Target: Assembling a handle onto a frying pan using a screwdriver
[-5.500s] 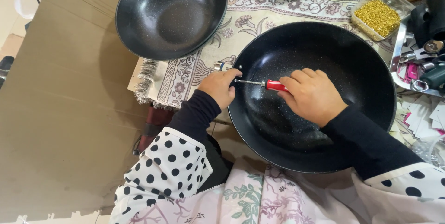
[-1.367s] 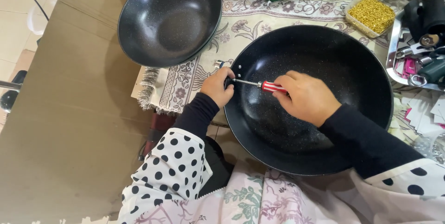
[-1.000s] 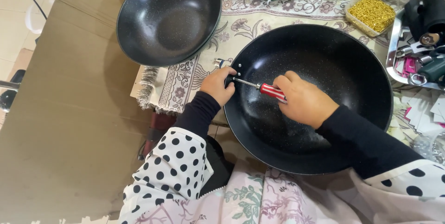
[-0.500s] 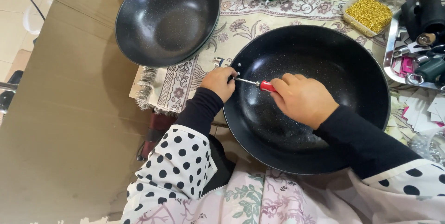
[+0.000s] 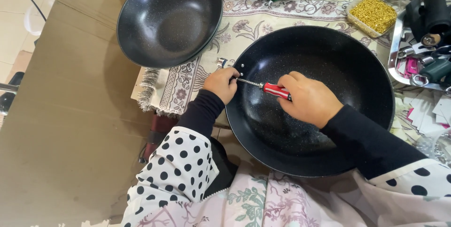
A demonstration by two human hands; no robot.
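Lying on a patterned cloth (image 5: 244, 25) over a brown surface (image 5: 70, 114), a large black wok (image 5: 329, 128) is seen nearest the person, tilted toward the lap. A second, smaller black wok (image 5: 169, 18) is set just beyond it to the left, apart from it. A clear tub of yellow grains (image 5: 375, 13) is placed past the large wok's far rim. The large wok's rim is gripped by the left hand (image 5: 221, 84) beside a small metal fitting. A red-handled screwdriver (image 5: 265, 87) is clasped in the right hand (image 5: 307, 100), its tip pressed at the inner wall by the left fingers.
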